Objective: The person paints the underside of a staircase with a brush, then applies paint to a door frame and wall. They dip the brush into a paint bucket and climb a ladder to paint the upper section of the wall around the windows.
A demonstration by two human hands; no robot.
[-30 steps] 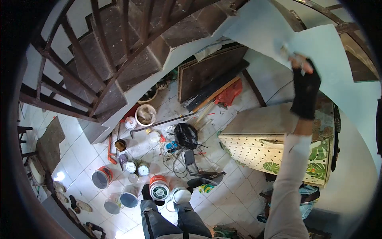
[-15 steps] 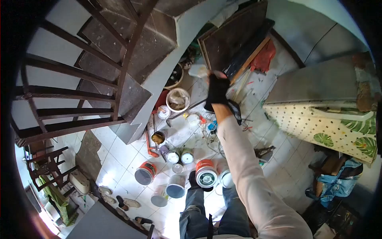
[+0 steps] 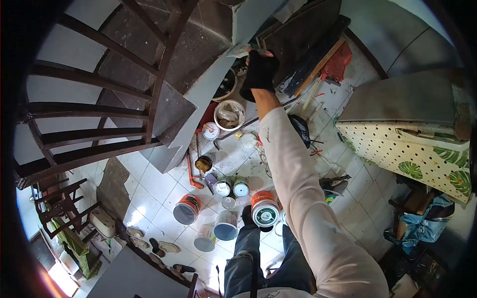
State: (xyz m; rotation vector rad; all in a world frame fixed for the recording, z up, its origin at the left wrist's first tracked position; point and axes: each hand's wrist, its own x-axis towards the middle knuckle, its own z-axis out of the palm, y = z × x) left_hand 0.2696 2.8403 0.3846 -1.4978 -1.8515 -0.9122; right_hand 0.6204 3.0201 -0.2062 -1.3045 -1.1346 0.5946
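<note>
My right hand, in a black fingerless glove, reaches far forward at the end of a white sleeve. Its fingers are closed on a pale, flat piece, whose kind I cannot tell. In this view the piece overlaps the lower edge of the staircase's side wall. A dark framed panel leans just right of the hand. Below the hand stands a white bucket with crumpled pale material inside. My left hand is out of view.
Several paint cans and tubs, among them a red-and-white bucket, crowd the tiled floor by my feet. An orange pipe wrench lies to their left. Brown railings rise at left; a patterned cover hangs at right.
My right hand has moved forward and left with the pale piece, from over the floor to the staircase wall's edge. The whole view has shifted slightly.
</note>
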